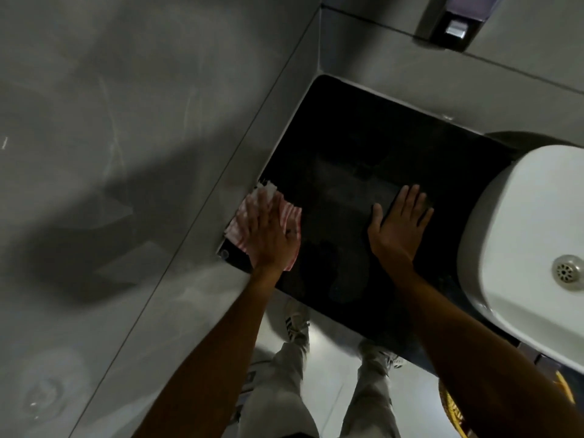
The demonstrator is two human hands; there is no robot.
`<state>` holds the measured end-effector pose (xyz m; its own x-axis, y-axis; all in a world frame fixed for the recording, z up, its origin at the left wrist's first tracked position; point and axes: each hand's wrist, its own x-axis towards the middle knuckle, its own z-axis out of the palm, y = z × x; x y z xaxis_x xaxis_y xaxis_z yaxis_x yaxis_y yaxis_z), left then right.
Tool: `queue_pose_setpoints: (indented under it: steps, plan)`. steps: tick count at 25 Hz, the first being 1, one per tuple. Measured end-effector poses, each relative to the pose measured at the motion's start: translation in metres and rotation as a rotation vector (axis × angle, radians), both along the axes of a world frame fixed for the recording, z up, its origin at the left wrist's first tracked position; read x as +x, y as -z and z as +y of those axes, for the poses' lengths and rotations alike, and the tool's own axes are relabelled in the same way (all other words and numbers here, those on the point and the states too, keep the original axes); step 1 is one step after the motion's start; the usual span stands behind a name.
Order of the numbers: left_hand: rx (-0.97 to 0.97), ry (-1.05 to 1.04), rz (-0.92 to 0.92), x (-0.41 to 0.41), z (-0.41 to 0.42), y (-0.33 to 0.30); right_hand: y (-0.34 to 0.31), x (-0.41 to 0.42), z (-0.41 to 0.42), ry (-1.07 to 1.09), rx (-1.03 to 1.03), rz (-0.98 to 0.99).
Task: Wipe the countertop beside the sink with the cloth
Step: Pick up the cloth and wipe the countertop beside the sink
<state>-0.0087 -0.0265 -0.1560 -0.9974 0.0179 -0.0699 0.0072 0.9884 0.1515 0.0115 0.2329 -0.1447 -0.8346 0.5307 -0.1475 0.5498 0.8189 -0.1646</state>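
Observation:
A glossy black countertop (341, 147) runs between a grey tiled wall on the left and a white sink (531, 235) on the right. My left hand (271, 232) lies flat, fingers together, on a red-and-white striped cloth (292, 216), pressing it onto the counter's left edge against the wall. The cloth shows around the hand on both sides. My right hand (399, 226) rests palm down on the bare counter near the sink, fingers spread, holding nothing.
A grey tiled wall (126, 153) rises directly left of the counter. A soap dispenser (455, 23) hangs on the back wall. The sink's metal drain (567, 271) sits at far right. My legs and shoes stand on a pale floor (328, 358) below the counter's front edge.

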Motion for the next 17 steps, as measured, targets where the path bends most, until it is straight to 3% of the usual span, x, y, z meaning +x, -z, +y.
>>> queue_pose_setpoints:
  steps: [10, 14, 17]
  plan:
    - [0.012, -0.356, -0.05, 0.062, 0.013, 0.001, -0.001, 0.003, 0.0, -0.017, -0.033, -0.006]
    - [0.023, -0.332, -0.09, 0.091, 0.044, -0.004, -0.004, 0.006, 0.003, -0.071, -0.069, -0.053]
    - [0.04, -0.211, -0.107, 0.127, 0.073, -0.008, -0.012, 0.005, 0.011, -0.078, -0.219, -0.111]
